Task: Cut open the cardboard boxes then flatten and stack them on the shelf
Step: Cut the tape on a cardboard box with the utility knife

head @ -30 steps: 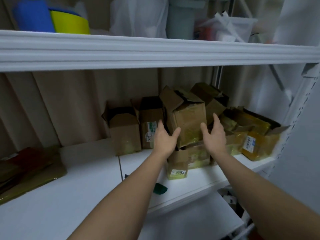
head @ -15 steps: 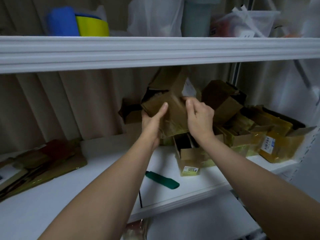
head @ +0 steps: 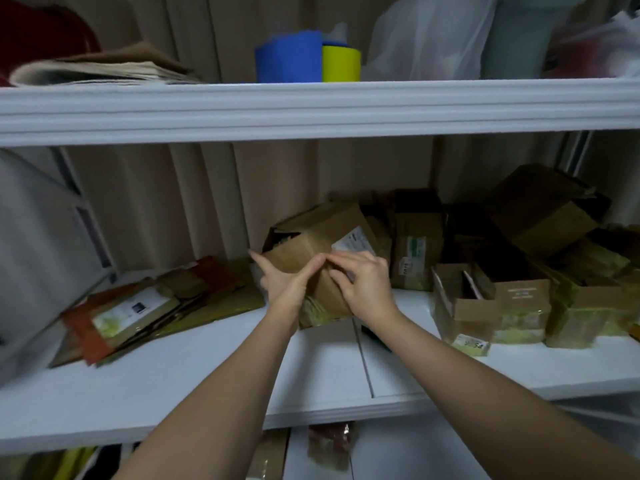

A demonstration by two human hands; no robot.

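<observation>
On the white middle shelf (head: 207, 386), toward its centre, a brown cardboard box (head: 313, 244) sits tilted, its open end turned up and to the left, with a white label (head: 353, 242) on its right face and yellowish tape along its lower edge. What lies inside its dark opening cannot be made out. Both hands hold this box. The left hand (head: 284, 284) presses against the near left side, fingers straight and spread, the thumb reaching up along the front face. The right hand (head: 363, 282) rests on the front right, fingers bent over the box edge just below the label, their tips almost meeting the left thumb.

Right of the held box stand more opened cardboard boxes (head: 519, 303), packed close together; several wear yellow-green tape, and the nearest low one shows thin flat pieces standing inside it. A larger box (head: 547, 209) lies tipped on top of the pile at the back. At the left end of the same shelf a stack of flattened cardboard (head: 145, 306) lies flat, with a white printed sheet on top.

Above, the upper shelf (head: 311, 105) carries a blue roll (head: 289, 60) touching a yellow roll (head: 341, 64), folded brown material at the left, and translucent plastic bags (head: 433, 32) to the right.
</observation>
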